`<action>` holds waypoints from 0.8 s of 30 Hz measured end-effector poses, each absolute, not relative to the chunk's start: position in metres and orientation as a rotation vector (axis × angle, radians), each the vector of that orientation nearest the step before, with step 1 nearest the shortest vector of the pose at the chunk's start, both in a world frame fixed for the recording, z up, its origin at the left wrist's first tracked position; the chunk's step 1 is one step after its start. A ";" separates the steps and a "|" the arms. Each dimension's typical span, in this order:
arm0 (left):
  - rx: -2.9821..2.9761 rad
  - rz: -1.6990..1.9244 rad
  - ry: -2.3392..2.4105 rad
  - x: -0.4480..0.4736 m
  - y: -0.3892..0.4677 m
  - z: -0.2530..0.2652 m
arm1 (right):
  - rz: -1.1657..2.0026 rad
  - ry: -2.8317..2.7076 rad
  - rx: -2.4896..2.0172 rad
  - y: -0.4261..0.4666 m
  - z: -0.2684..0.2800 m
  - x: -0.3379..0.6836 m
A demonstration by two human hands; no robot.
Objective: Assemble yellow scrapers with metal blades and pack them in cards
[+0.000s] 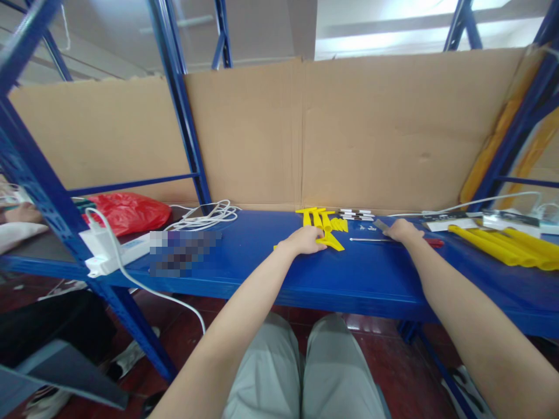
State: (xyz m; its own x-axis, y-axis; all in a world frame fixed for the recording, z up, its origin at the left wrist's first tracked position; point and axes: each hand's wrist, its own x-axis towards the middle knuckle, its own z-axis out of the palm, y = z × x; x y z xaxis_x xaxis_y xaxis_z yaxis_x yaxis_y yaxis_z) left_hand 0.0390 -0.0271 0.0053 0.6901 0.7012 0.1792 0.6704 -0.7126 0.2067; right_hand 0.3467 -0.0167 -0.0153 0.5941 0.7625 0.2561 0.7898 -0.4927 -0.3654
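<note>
My left hand is closed around a yellow plastic part with a flared end, low over the blue shelf; my fingers cover its middle. Just beyond it lie several yellow T-shaped parts and a row of small yellow pieces. My right hand is closed on a flat grey strip that sticks out to the left of the fingertips. Beneath that hand runs a screwdriver, its thin shaft pointing left and its red handle to the right. Small metal bits lie near the strip.
Black-and-white pieces lie by the cardboard wall. Several yellow tubes rest at right. At left are a power strip, coiled white cable, a red bag and a blue post. Another person's hand shows far left.
</note>
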 end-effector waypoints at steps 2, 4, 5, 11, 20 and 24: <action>2.772 0.381 1.119 0.039 -0.027 0.005 | -0.037 -1.211 -2.462 -0.018 -0.013 0.344; 2.780 0.384 1.121 0.038 -0.027 0.006 | -0.004 -1.197 -2.504 -0.022 -0.009 0.340; 2.783 0.379 1.128 0.038 -0.027 0.006 | -0.005 -1.195 -2.495 -0.024 -0.007 0.337; 2.775 0.390 1.117 0.038 -0.027 0.005 | -0.045 -1.082 -2.432 -0.032 0.002 0.332; 2.799 0.348 1.213 0.040 -0.030 0.007 | 0.002 -1.330 -1.938 -0.039 0.018 0.306; 2.779 0.378 1.204 0.040 -0.030 0.007 | 0.169 -1.365 -1.762 -0.040 0.020 0.276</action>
State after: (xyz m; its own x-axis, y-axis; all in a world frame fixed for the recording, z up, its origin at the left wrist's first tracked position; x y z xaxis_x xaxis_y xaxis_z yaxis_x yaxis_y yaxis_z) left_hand 0.0400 -0.0298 0.0067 0.6589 0.7278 0.1899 0.7057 -0.6855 0.1788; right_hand 0.2765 -0.0395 0.0196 0.3880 0.8377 0.3844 0.7184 -0.0136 -0.6955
